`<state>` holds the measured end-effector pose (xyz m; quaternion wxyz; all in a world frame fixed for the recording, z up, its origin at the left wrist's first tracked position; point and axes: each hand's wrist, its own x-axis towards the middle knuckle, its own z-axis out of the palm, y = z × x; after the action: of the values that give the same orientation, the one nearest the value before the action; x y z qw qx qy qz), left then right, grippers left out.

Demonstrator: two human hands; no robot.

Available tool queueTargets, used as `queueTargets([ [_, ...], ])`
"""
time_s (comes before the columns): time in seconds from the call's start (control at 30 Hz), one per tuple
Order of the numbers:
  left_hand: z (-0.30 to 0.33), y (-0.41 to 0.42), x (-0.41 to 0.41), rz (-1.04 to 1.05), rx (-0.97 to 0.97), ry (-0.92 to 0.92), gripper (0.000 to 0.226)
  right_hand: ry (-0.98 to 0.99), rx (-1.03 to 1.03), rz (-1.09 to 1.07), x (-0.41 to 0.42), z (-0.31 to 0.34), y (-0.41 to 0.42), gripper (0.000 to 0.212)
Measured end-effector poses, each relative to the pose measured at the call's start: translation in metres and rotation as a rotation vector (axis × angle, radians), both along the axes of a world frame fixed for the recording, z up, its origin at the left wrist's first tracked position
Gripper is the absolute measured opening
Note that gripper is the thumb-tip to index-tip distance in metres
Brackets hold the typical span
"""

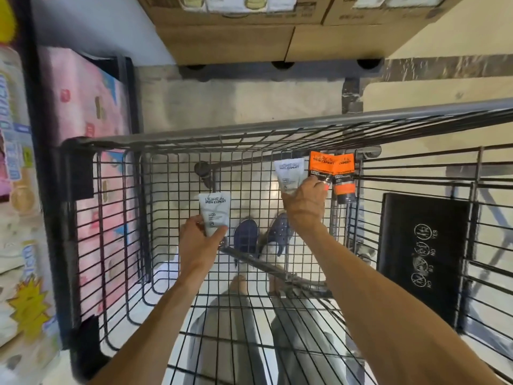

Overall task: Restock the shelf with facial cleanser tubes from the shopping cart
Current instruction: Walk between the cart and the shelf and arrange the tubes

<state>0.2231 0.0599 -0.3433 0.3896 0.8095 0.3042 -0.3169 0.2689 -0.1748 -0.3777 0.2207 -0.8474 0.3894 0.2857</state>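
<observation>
Inside wire cart (pixel 83 218), left grip (pixel 198 243) grasping white tube (pixel 214 211), right grip (pixel 304 202) grasping white and orange tubes (pixel 322 168)

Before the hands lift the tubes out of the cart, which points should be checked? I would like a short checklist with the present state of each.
1. Left hand grips the white tube by its lower end: ok.
2. Right hand holds the second white tube: ok, fingers curl over its lower part.
3. Right hand also secures the orange tube: cannot tell, only a fingertip area overlaps it.
4. Second orange tube is held: not ok, it appears free beside the hand, against the cart wall.
5. Path upward past the cart rim: ok, nothing above the hands.
6. Shelf space for the tubes: cannot tell, the target spot is not identifiable.
</observation>
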Motion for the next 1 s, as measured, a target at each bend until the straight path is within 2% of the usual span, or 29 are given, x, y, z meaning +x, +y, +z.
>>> queueTargets([
  [0.07, 0.001, -0.004, 0.003, -0.014, -0.014, 0.001, 0.039, -0.026, 0.06, 0.048, -0.01, -0.002, 0.002, 0.058],
  [0.13, 0.002, -0.004, 0.004, -0.04, -0.02, -0.002, 0.041, -0.02, 0.155, 0.06, -0.021, -0.006, 0.004, 0.061],
  [0.2, 0.005, -0.004, 0.004, -0.05, -0.016, -0.004, 0.041, 0.001, 0.147, 0.053, -0.024, -0.005, 0.003, 0.067],
  [0.3, 0.011, -0.003, 0.001, -0.06, -0.027, -0.01, 0.042, 0.04, 0.149, 0.102, -0.035, 0.006, 0.002, 0.06],
  [0.47, 0.031, -0.003, -0.007, -0.081, -0.064, -0.001, 0.044, 0.02, 0.413, -0.14, -0.071, 0.019, -0.005, 0.045],
  [0.63, 0.063, -0.004, -0.02, -0.082, -0.134, -0.014, 0.053, -0.098, 0.55, -0.315, -0.104, 0.089, -0.011, 0.024],
  [0.77, 0.111, -0.008, -0.035, -0.09, -0.202, -0.056, 0.054, -0.18, 0.557, -0.427, -0.129, 0.16, -0.015, 0.042],
  [0.9, 0.167, -0.015, -0.053, -0.071, -0.257, -0.069, 0.05, -0.242, 0.566, -0.483, -0.154, 0.226, -0.016, 0.043],
  [1.0, 0.205, -0.02, -0.064, -0.081, -0.277, -0.077, 0.048, -0.272, 0.556, -0.515, -0.173, 0.265, -0.013, 0.034],
])
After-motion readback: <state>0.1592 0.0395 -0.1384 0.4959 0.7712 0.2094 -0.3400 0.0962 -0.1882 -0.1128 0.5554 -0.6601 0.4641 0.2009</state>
